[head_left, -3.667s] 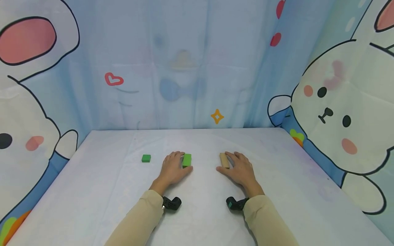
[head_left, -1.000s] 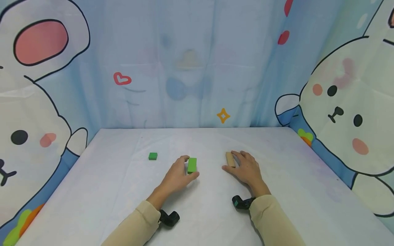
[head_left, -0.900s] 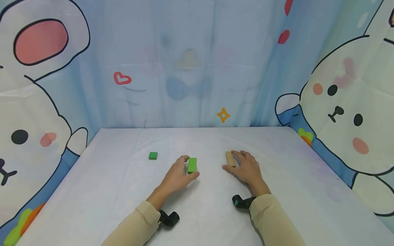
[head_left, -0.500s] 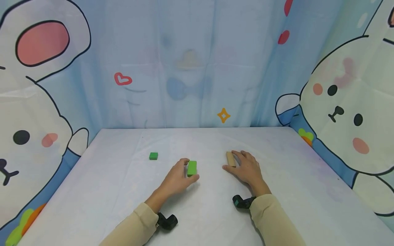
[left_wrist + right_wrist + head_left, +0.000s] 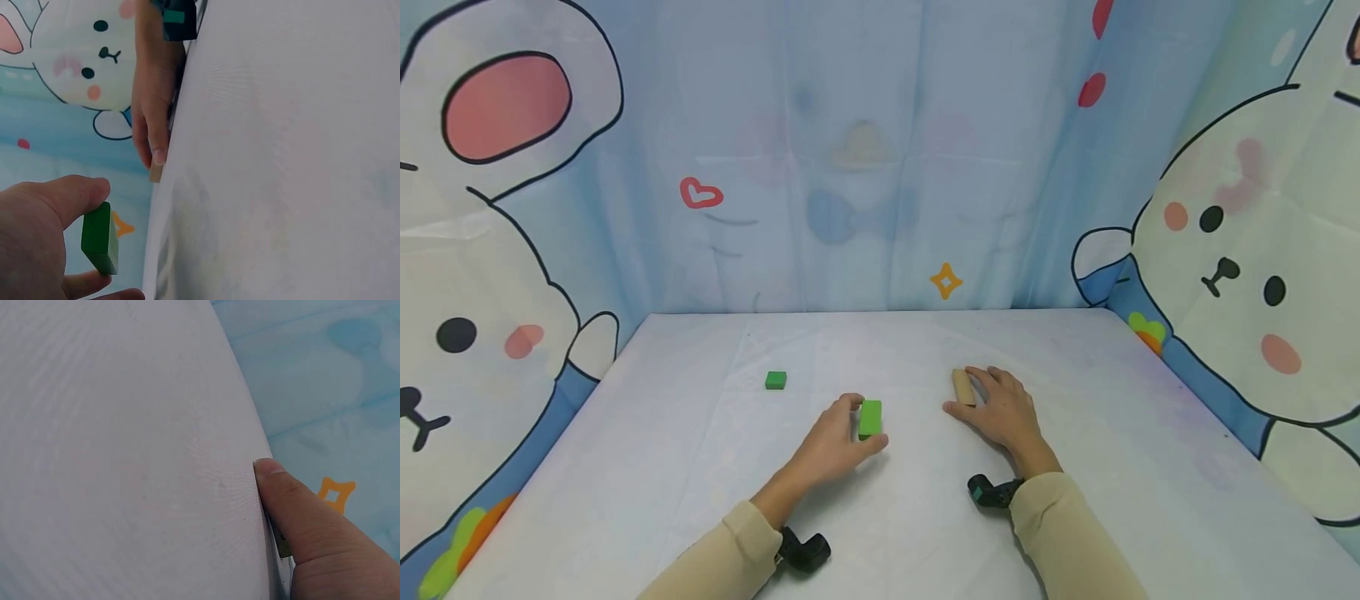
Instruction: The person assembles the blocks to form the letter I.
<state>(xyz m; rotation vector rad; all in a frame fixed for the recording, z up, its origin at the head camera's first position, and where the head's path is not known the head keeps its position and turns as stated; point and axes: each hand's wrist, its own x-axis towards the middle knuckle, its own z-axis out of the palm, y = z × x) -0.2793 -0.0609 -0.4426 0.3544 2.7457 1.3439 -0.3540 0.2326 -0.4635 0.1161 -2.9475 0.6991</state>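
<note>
My left hand (image 5: pixel 831 446) pinches a green rectangular block (image 5: pixel 870 418) between thumb and fingers. In the left wrist view that green block (image 5: pixel 99 240) is gripped by its two ends and shows above the tabletop line. To the right, my right hand (image 5: pixel 1004 414) holds a plain wooden block (image 5: pixel 963 387) low at the table, thumb at the near end and fingers at the far end. The right wrist view shows mostly the right thumb (image 5: pixel 300 509), which hides most of the wooden block. A smaller green block (image 5: pixel 776 380) lies on the table to the left, apart from both hands.
The table carries a white cloth (image 5: pixel 715 467). Behind it hangs a light blue curtain (image 5: pixel 865 233) printed with rabbits, which also runs along both sides. A black wrist camera (image 5: pixel 805 552) sits on the left wrist, another black camera (image 5: pixel 992 492) on the right.
Over the last second my left hand has drawn the green block back toward my body. The right hand and wooden block stay in place. Earlier, the head view swung slightly left.
</note>
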